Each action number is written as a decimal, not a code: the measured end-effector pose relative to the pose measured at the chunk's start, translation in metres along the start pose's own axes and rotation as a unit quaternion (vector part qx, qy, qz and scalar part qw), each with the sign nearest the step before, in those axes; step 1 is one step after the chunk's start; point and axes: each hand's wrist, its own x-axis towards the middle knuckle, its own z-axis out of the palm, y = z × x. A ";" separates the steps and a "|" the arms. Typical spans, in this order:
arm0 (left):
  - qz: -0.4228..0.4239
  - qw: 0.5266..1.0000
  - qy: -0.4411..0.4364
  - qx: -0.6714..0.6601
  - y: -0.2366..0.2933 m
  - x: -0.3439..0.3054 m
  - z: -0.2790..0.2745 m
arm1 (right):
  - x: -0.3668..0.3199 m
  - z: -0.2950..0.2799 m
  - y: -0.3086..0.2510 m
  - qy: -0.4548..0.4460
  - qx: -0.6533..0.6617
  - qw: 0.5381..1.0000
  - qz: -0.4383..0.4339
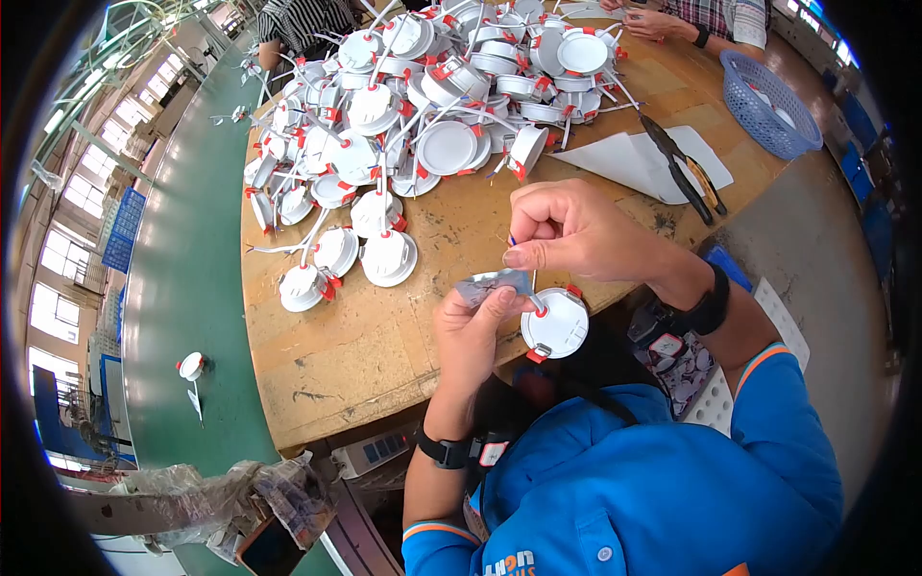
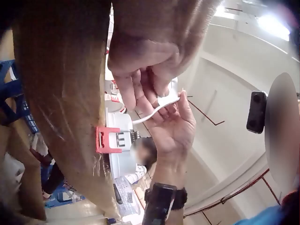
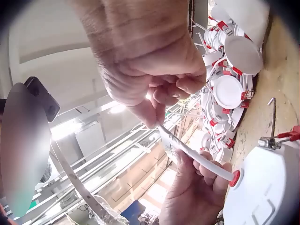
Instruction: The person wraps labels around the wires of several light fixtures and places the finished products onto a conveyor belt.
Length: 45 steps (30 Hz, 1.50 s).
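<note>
A round white downlight (image 1: 567, 331) with red-capped spring clips lies at the table's front edge. From its red grommet runs a white cable (image 3: 206, 164) up to both hands. My left hand (image 1: 466, 336) holds the cable between thumb and fingers, together with a small silvery-grey sheet (image 1: 493, 285) with printed marks. Just above, my right hand (image 1: 581, 230) pinches the cable's tip between thumb and forefinger, its other fingers curled in. In the left wrist view, the right hand largely covers the sheet.
A big heap of similar downlights (image 1: 447, 149) fills the table's far side. Black-handled cutters (image 1: 682, 168) lie on white paper (image 1: 615, 163) at the right, near a blue basket (image 1: 768, 106). Other people sit across the table. One downlight (image 1: 191, 366) lies on the green surface at left.
</note>
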 end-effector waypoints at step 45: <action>-0.012 0.999 -0.025 0.037 0.036 -0.001 0.004 | 0.001 0.003 -0.006 -0.069 0.038 0.994 0.079</action>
